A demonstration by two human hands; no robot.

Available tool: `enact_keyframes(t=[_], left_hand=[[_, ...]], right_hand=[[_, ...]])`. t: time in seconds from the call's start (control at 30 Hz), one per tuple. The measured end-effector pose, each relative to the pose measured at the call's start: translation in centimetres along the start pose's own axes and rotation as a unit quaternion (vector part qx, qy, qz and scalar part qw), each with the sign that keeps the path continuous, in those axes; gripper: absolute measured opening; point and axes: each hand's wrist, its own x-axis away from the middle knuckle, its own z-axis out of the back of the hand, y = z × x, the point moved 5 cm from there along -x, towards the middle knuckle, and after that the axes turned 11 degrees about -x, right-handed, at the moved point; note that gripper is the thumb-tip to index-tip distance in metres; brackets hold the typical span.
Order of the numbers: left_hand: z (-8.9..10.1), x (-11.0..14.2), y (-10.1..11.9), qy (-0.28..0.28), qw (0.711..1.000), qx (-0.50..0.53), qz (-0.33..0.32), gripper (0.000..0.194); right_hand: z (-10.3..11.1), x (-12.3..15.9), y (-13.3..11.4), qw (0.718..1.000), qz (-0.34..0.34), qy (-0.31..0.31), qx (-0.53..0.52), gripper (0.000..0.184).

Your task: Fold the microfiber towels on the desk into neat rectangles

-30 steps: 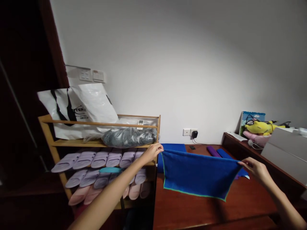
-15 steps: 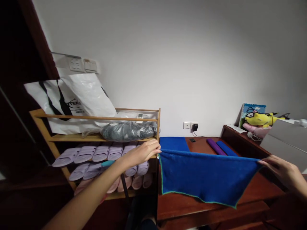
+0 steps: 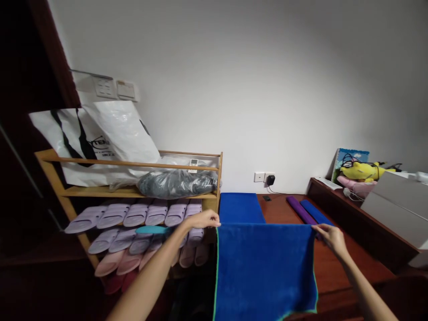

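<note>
A blue towel (image 3: 264, 267) with green edging hangs spread out between my two hands in the head view. My left hand (image 3: 203, 219) pinches its upper left corner beside the shoe rack. At the upper right corner, my right hand (image 3: 329, 237) is closed on the towel. Behind it, a flat blue cloth (image 3: 241, 207) lies on the reddish wooden table (image 3: 351, 258). A purple roll (image 3: 301, 209) and a blue roll (image 3: 316, 212) lie side by side just beyond my right hand. The towel's lower edge partly leaves the frame.
At left stands a wooden shoe rack (image 3: 60, 178) with rows of purple and pink slippers (image 3: 110, 216). White bags (image 3: 123, 133) and a plastic-wrapped dark bundle (image 3: 177, 183) fill its top. A black plug (image 3: 270, 179) sits in the wall socket. White drawers (image 3: 397, 200) and a yellow plush toy (image 3: 363, 170) are at right.
My right hand has moved left, closer to my left hand, and the towel now hangs narrower and lower. My left hand has dropped slightly. Both keep hold of the corners.
</note>
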Motion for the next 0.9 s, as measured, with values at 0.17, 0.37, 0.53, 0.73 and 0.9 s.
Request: enact_keyframes(t=[0.17,0.37,0.53,0.73,0.9], left_hand=[[-4.5,-2.8,-4.4,0.067,0.991,-0.087,0.073,0.034],[-7.2,-4.7,-7.2,0.099,0.960,-0.215,0.148,0.014],[-8.4,-6.2,-8.5,0.084,0.937,-0.282,0.186,0.015],[-9.3,-8.1,-10.0,0.089,0.915,-0.322,0.226,0.022],[-11.5,-9.4,-9.0,0.121,0.893,-0.344,0.263,0.040]], right_hand=[[-4.5,-1.4,4.2,0.998,-0.026,0.018,-0.062,0.048],[-8.1,-3.3,8.6,0.991,-0.067,0.049,-0.104,0.050],[-10.4,-5.0,11.3,0.986,-0.095,0.051,-0.125,0.055],[-11.7,-7.3,13.0,0.988,-0.109,0.050,-0.097,0.055],[-14.5,-7.7,12.8,0.996,-0.071,0.028,-0.035,0.055]])
